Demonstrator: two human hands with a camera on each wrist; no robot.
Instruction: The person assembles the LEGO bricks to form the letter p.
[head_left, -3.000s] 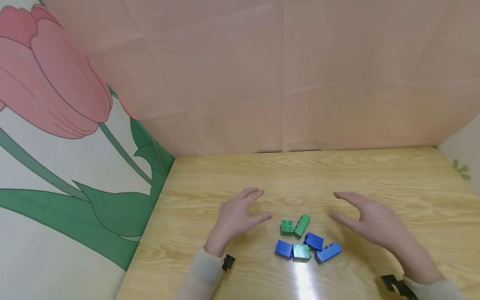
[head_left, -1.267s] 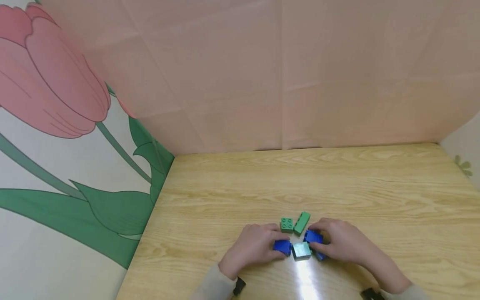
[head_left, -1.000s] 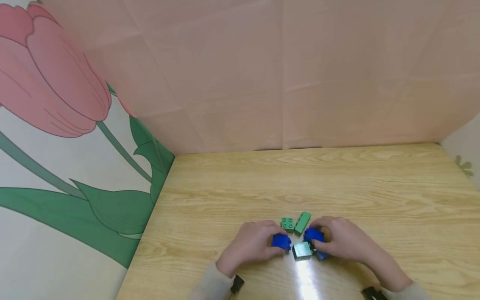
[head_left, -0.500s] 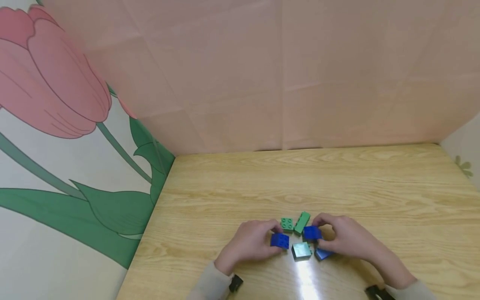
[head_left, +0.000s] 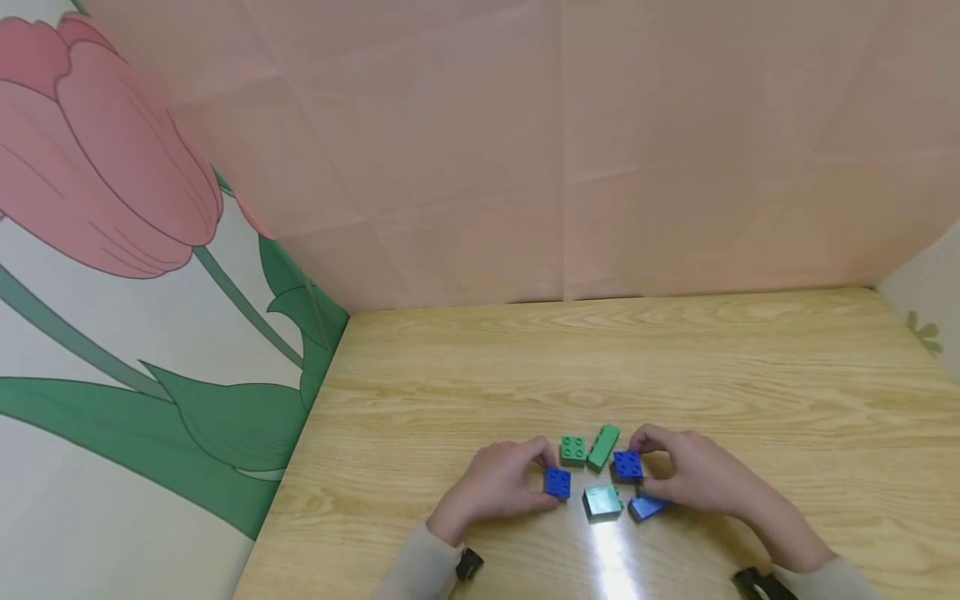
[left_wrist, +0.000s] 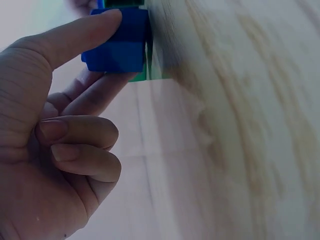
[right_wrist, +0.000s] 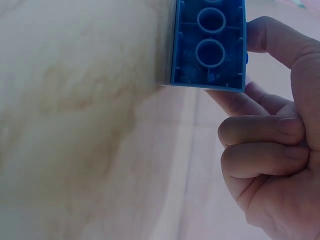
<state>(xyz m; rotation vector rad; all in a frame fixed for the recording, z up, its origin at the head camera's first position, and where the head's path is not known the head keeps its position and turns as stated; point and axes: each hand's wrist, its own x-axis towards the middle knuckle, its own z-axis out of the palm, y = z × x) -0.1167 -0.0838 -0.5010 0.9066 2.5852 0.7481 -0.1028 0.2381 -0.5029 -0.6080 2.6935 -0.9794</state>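
Note:
My left hand (head_left: 501,483) pinches a square blue toy building brick (head_left: 557,483), studs up, between thumb and fingers. In the left wrist view the thumb lies along that blue brick (left_wrist: 117,42), at or just above the table. My right hand (head_left: 701,471) pinches a second square blue brick (head_left: 627,467), also studs up, at its right side. Partly under the right hand lies a longer blue brick (head_left: 648,507) on its side. Its hollow underside fills the top of the right wrist view as a blue brick (right_wrist: 210,47), hiding the held one.
Between the hands, a shiny green brick (head_left: 602,502) lies on its side. Behind it are a square green brick (head_left: 573,451), studs up, and a narrow green brick (head_left: 603,448) on its side. All rest on the wooden table (head_left: 480,375), backed by a pink sheet (head_left: 570,167).
Both hands came in from the sides and took hold of the two square blue bricks. Each brick has been turned from its side to studs up, and the left one moved slightly left.

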